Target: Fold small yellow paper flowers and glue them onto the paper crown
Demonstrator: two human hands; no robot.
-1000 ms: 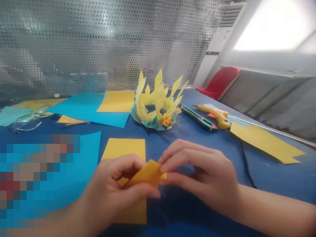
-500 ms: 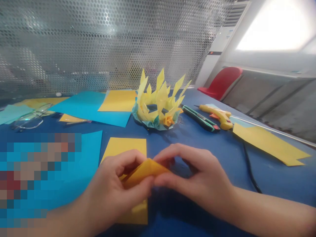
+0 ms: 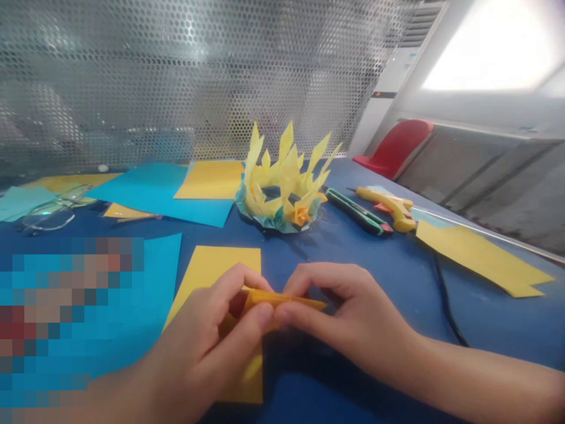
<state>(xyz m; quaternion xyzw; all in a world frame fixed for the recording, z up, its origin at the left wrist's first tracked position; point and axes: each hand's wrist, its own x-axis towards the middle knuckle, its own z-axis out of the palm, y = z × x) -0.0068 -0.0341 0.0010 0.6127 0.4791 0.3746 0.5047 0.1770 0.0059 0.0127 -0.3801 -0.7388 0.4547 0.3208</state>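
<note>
Between my two hands is a small folded piece of orange-yellow paper (image 3: 282,299), seen nearly edge-on. My left hand (image 3: 220,330) pinches its left part, thumb in front and fingers behind. On the other side my right hand (image 3: 353,309) pinches it the same way, the two thumbs almost touching. Beneath my left hand lies a yellow paper sheet (image 3: 220,262), partly covered by it. Beyond my hands stands a paper crown (image 3: 289,176) with pale yellow points, a teal base and an orange paper flower (image 3: 301,216) on its front.
Right of the crown are a green-and-black utility knife (image 3: 358,211), a yellow glue gun (image 3: 388,206) with a black cord (image 3: 446,306), and yellow paper strips (image 3: 481,256). Blue sheets (image 3: 145,191), an orange-yellow sheet (image 3: 209,179) and eyeglasses (image 3: 48,215) lie left. A perforated metal panel (image 3: 176,76) rises behind.
The folded paper has tilted from showing its broad peaked face to lying flatter, nearly edge-on. Both hands have shifted slightly with it and still pinch it.
</note>
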